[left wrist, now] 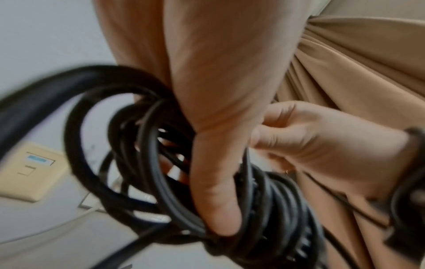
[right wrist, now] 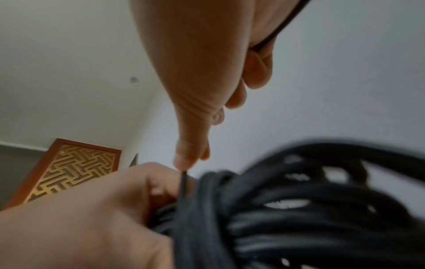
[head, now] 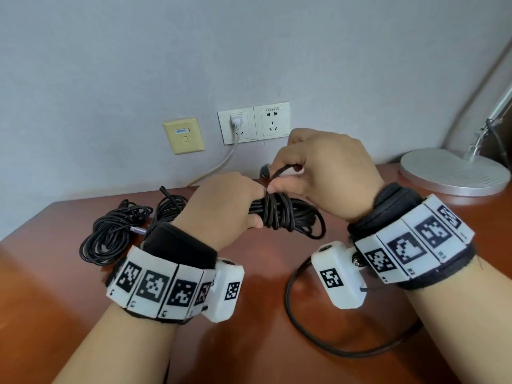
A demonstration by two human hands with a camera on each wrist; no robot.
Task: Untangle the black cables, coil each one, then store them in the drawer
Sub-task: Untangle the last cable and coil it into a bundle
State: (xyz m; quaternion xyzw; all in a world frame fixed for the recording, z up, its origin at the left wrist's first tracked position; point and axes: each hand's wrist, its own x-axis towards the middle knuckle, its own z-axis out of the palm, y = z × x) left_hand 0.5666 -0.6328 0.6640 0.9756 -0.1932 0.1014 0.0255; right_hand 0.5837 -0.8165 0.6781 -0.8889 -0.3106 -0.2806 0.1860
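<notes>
Above the middle of the reddish-brown worktop [head: 263, 314], the left hand [head: 221, 209] grips a bundle of black cable [head: 279, 214], its fingers and thumb curled round the gathered loops so that the coil hangs clear of the surface. Several turns of the same cable wrap crosswise round the bundle just right of that hand. The right hand [head: 327, 173], held a little higher and just beside the left, pinches the free end of the cable [head: 282, 171] between thumb and curled fingers, directly above the wrapped turns; the two hands' fingertips nearly touch. To the left on the worktop lies a second black cable [head: 110, 234], loosely coiled, with a silvery plug resting at its right edge, partly behind the left wrist. A further dark cord [head: 304, 333] curves across the near right part of the worktop beneath the right wrist. On the wall behind are a white double power socket [head: 253, 123] with a white plug in it and, to its left, a cream data socket [head: 184, 135]. A round silver lamp base [head: 451, 171] stands at the far right.
</notes>
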